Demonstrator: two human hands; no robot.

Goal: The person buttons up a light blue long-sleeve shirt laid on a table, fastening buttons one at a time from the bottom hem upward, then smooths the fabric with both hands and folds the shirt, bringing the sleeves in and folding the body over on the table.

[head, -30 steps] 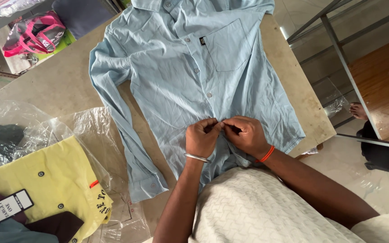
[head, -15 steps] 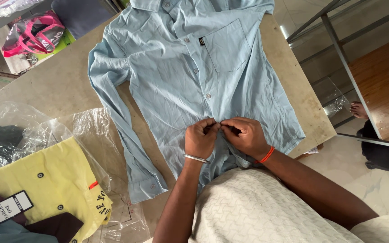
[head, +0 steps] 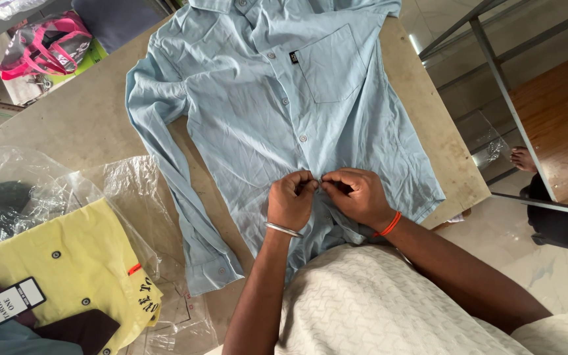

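A light blue long-sleeved shirt [head: 264, 112] lies flat, front up, on a beige table [head: 80, 125], collar at the far edge, chest pocket on the right. My left hand [head: 290, 200], with a metal bangle on its wrist, and my right hand [head: 356, 196], with an orange wrist band, meet at the button placket near the shirt's lower hem. Both pinch the fabric there, fingertips touching. The button under the fingers is hidden. The shirt's left sleeve [head: 185, 210] runs down toward me beside my left forearm.
A yellow shirt [head: 67, 269] in clear plastic wrap [head: 119, 190] lies at the table's near left, with a dark garment under it. A pink bag [head: 41, 46] sits on the floor at far left. A metal frame [head: 494, 85] and another person's foot [head: 524, 158] are at right.
Both hands stay pinched together at the lower placket; only the fingers shift slightly. The shirt has not moved.
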